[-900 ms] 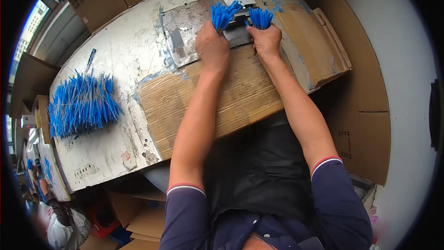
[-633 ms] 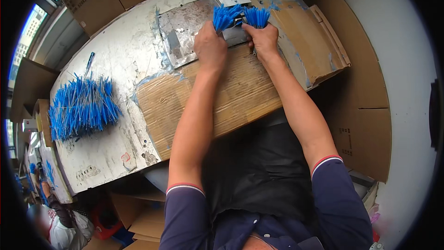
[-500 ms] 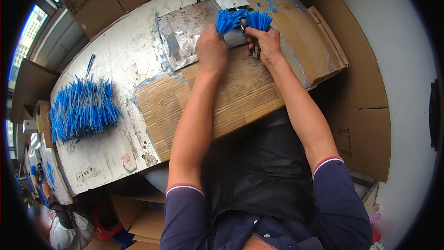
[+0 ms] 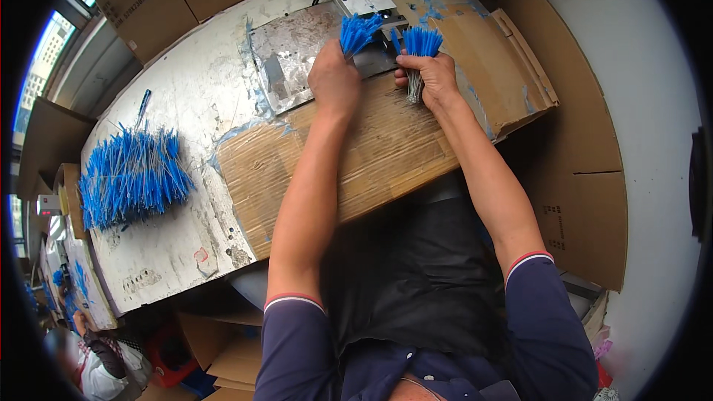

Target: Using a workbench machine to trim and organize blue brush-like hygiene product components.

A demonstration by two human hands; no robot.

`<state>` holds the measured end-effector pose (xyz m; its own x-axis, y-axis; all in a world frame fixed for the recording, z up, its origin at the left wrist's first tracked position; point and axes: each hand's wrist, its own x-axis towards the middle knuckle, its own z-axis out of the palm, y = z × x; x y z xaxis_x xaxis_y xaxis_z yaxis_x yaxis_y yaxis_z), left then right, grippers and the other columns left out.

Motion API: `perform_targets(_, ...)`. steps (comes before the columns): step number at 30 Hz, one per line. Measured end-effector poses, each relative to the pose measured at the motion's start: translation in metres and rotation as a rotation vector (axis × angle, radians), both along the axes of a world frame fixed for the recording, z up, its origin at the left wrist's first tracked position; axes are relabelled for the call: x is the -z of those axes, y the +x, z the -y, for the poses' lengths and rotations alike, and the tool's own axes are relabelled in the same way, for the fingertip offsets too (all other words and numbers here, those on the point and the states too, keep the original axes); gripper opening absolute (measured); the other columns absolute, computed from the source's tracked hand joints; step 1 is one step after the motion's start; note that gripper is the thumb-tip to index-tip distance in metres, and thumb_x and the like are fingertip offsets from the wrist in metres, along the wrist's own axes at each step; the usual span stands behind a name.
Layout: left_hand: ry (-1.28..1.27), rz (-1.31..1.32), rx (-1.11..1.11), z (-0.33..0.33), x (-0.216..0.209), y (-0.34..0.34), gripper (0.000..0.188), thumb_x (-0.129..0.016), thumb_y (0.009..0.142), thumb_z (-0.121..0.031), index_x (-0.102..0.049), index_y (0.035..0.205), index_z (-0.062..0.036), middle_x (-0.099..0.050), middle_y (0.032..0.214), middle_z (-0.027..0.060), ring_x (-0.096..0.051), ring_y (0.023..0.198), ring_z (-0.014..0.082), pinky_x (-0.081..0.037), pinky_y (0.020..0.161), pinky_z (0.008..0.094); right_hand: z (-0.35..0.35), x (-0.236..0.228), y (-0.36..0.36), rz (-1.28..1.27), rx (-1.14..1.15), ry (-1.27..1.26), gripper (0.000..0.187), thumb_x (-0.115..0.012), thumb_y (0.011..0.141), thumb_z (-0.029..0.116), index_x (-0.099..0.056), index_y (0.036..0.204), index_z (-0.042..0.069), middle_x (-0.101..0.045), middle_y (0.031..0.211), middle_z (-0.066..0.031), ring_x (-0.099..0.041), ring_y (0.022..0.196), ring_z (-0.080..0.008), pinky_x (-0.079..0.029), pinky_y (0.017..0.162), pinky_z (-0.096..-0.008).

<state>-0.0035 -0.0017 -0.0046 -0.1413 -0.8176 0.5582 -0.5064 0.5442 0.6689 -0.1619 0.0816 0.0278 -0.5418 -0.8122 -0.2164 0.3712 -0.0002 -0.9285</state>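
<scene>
At upper centre, the left hand point(image 4: 343, 67) is closed round one blue bundle point(image 4: 359, 31) and the right hand point(image 4: 435, 79) grips a second bundle point(image 4: 422, 44) by its wires point(image 4: 414, 90), seemingly to keep the blue ends point(image 4: 425, 37) free, while a pile point(image 4: 134, 178) lies on the bench point(image 4: 212, 96) at left.

My worn white desk point(image 4: 200, 67), a pale wall point(image 4: 661, 111) to my right, brown cardboard panels point(image 4: 575, 119) beside it, bright windows point(image 4: 46, 52) at my far left

Daylight glares from the window point(image 4: 46, 48) at ten o'clock; left hand point(image 4: 334, 78) slightly blurred; fisheye edges bend, blackening.
</scene>
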Motion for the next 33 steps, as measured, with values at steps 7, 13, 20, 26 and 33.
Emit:
perform_targets(7, -0.094, 0.155, 0.019, -0.004, -0.001, -0.002, 0.014, -0.059, 0.079, 0.0, -0.063, 0.092, -0.003, -0.066, 0.089, 0.0172, -0.066, 0.087, 0.0367, -0.051, 0.078, 0.0473, 0.0, -0.005, -0.002, -0.05, -0.088, 0.074, 0.013, -0.074, 0.079, -0.004, -0.065, 0.088, -0.006, -0.067, 0.074, -0.014, -0.068, 0.055, -0.0217, -0.059, 0.044, -0.032)
perform_targets(13, -0.037, 0.156, -0.052, -0.002, -0.001, -0.001, 0.011, -0.06, 0.079, -0.001, -0.061, 0.09, -0.0034, -0.066, 0.088, 0.0169, -0.065, 0.085, 0.0377, -0.051, 0.076, 0.0478, 0.002, -0.011, 0.005, -0.185, -0.13, 0.106, 0.008, -0.07, 0.076, -0.004, -0.063, 0.079, -0.005, -0.065, 0.07, -0.0121, -0.067, 0.053, -0.0207, -0.058, 0.043, -0.0316)
perform_targets(20, 0.055, -0.014, -0.076, -0.003, -0.005, 0.003, 0.013, -0.059, 0.08, 0.001, -0.06, 0.092, -0.0037, -0.067, 0.09, 0.0176, -0.066, 0.087, 0.0396, -0.05, 0.076, 0.0491, 0.004, -0.01, 0.014, -0.241, -0.085, 0.132, 0.005, -0.066, 0.075, -0.003, -0.061, 0.074, -0.004, -0.063, 0.066, -0.0119, -0.065, 0.052, -0.0192, -0.056, 0.043, -0.0317)
perform_targets(26, 0.039, -0.053, -0.075, -0.001, -0.001, 0.002, 0.012, -0.064, 0.083, -0.005, -0.062, 0.095, -0.0042, -0.068, 0.086, 0.0203, -0.066, 0.084, 0.0433, -0.049, 0.074, 0.052, 0.022, -0.004, 0.012, -0.33, -0.026, 0.159, 0.008, -0.066, 0.074, -0.005, -0.061, 0.069, -0.007, -0.063, 0.062, -0.015, -0.064, 0.048, -0.0217, -0.054, 0.041, -0.0342)
perform_targets(33, 0.039, -0.065, -0.074, 0.0, 0.002, 0.003, 0.013, -0.063, 0.082, -0.005, -0.061, 0.095, -0.004, -0.068, 0.087, 0.0202, -0.066, 0.085, 0.0431, -0.049, 0.075, 0.052, 0.039, -0.004, 0.022, -0.474, 0.059, 0.249, 0.009, -0.067, 0.071, -0.007, -0.064, 0.064, -0.011, -0.065, 0.058, -0.0188, -0.068, 0.047, -0.0257, -0.055, 0.041, -0.0366)
